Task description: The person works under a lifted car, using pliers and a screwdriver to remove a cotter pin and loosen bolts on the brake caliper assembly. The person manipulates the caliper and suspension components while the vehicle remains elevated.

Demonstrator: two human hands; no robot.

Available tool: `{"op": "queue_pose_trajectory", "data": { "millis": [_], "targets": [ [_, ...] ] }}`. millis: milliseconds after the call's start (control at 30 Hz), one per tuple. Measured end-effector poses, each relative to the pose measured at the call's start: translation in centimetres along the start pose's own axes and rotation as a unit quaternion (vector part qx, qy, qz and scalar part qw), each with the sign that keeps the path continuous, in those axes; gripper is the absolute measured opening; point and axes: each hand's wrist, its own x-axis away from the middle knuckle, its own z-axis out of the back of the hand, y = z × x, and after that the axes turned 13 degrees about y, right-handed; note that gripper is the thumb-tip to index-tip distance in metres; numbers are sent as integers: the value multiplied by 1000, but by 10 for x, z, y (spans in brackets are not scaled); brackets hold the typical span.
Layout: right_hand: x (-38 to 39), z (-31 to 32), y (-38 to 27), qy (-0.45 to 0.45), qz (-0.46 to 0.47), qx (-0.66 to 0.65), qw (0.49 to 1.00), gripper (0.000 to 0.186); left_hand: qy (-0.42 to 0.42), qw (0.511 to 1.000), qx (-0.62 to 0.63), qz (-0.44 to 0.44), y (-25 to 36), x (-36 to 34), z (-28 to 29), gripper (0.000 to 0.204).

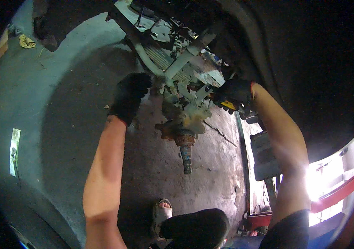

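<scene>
My left hand (131, 93), in a black glove, is closed just left of the junction of pale metal suspension arms (177, 66); what its fingers hold, if anything, is hidden. My right hand (235, 93), gloved in black, grips a yellow-and-black tool (227, 105) at the right side of the steering knuckle assembly (185, 108). The tool's far end is hard to make out among the parts. A rusty spindle (187, 154) points down toward me between my forearms.
A dark wheel arch (276, 54) curves over the right side. A crumpled yellow cloth (27, 41) lies on the floor at upper left. At lower right are a red rail (335, 189) and bright background. My knee and sandalled foot (163, 211) show at the bottom.
</scene>
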Motion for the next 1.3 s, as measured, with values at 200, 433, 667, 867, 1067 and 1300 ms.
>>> {"op": "queue_pose_trajectory", "data": {
  "millis": [200,433,667,867,1067,1300],
  "targets": [
    [-21,26,-8,-35,424,432,795,34,9,980,-193,-35,16,-12,25,19],
    [-53,44,2,-62,446,432,781,33,7,965,-235,-115,13,-22,25,16],
    [-57,50,3,-63,469,447,759,33,-24,959,-262,-106,11,-18,20,20],
    [-49,52,-4,-70,423,442,788,32,-49,916,-373,-140,20,-19,14,21],
    [-49,52,-9,-67,390,442,805,30,-42,933,-331,-132,26,-15,11,21],
    [-47,59,-19,-54,355,452,816,29,-29,923,-349,-161,23,-17,9,20]
  ]
}}
